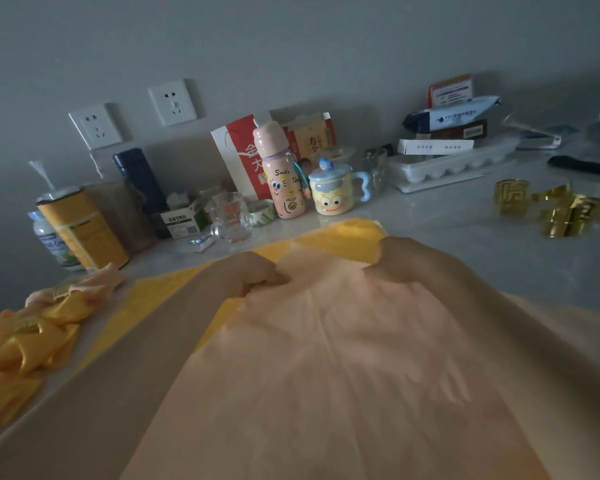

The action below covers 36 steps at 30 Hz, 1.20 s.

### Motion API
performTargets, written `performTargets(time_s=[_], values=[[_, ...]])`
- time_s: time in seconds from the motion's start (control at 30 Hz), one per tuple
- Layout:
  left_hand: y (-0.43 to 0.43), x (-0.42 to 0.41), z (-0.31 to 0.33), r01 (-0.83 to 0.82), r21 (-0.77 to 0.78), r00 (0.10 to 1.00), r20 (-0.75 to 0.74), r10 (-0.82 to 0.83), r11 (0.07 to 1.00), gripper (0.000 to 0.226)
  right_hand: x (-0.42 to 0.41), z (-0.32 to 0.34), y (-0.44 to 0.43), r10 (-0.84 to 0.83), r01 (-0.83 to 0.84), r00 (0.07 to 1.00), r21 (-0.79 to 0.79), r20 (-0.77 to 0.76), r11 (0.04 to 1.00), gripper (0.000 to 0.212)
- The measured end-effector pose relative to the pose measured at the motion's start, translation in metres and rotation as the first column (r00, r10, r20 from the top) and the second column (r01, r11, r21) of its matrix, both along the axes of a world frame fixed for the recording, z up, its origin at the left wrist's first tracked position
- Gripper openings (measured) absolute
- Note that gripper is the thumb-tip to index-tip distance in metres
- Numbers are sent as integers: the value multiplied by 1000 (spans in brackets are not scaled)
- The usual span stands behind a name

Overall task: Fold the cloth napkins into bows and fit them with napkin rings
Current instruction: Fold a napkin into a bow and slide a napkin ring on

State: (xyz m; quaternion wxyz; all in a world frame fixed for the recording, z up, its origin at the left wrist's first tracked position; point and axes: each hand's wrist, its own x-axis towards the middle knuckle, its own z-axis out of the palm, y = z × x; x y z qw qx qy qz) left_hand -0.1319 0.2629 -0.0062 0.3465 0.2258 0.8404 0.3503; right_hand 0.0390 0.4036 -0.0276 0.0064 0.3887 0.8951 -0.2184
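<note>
The peach napkin [326, 358] runs off the bottom edge of the frame and covers most of the yellow napkin [340, 237] beneath it. The fingers of the left hand [253, 275] and right hand [399, 261] curl into its folds, their tips hidden. At the left edge the yellow bows [25, 344] are cut off. The gold napkin rings [551, 209] at the right are too blurred to count.

- Grips the far edge of the peach napkin [326, 341] with both hands: left hand [253, 277] at 11 o'clock, right hand [399, 261] at 1 o'clock, fingers curled into the cloth.
- Covers most of a yellow napkin [343, 237], bare at 12 o'clock.
- Shows folded yellow and peach bows [32, 341] at 9 o'clock on the grey table [465, 254].
- Shows gold napkin rings [561, 213] heaped at 3 o'clock, well apart from the hands.
- Lines the wall from 10 to 2 o'clock: yellow canister [84, 230], glass mug [231, 216], pink bottle [283, 174], cartoon mug [333, 195], egg tray [447, 168].
</note>
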Motion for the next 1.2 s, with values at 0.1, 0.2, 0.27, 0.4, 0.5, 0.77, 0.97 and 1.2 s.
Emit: performTargets(time_s=[0.1, 0.2, 0.27, 0.4, 0.5, 0.77, 0.97, 1.2], values=[[2, 1, 3, 15, -27, 999, -46, -16, 1000, 41, 7, 12, 4, -25, 25, 993, 0, 113, 1000, 62], [4, 3, -1, -25, 1, 991, -129, 25, 1000, 41, 8, 15, 6, -19, 16, 987, 22, 158, 1000, 52], [6, 3, -5, -49, 20, 979, -199, 52, 999, 51, 8, 12, 6, -12, 10, 989, 12, 145, 1000, 37], [6, 5, -13, -60, 100, 960, -266, 85, 993, 39, 14, 11, 1, 12, -12, 999, 5, 34, 1000, 31], [4, 10, -19, -5, 154, 948, -314, 54, 988, 26, 18, 12, -3, 18, -19, 998, -16, -56, 1000, 40], [-1, 24, -22, 117, 309, 815, -574, 87, 944, 13, -5, -9, -18, 47, -19, 959, 102, -278, 995, 30], [-20, 31, -16, 341, 98, 623, -769, -146, 935, 11, -11, -14, -25, 106, -51, 927, 160, -360, 986, 40], [-32, 35, -11, 367, -229, 603, -680, -418, 902, 34, -7, -19, -32, 168, -73, 910, 253, -378, 965, 31]])
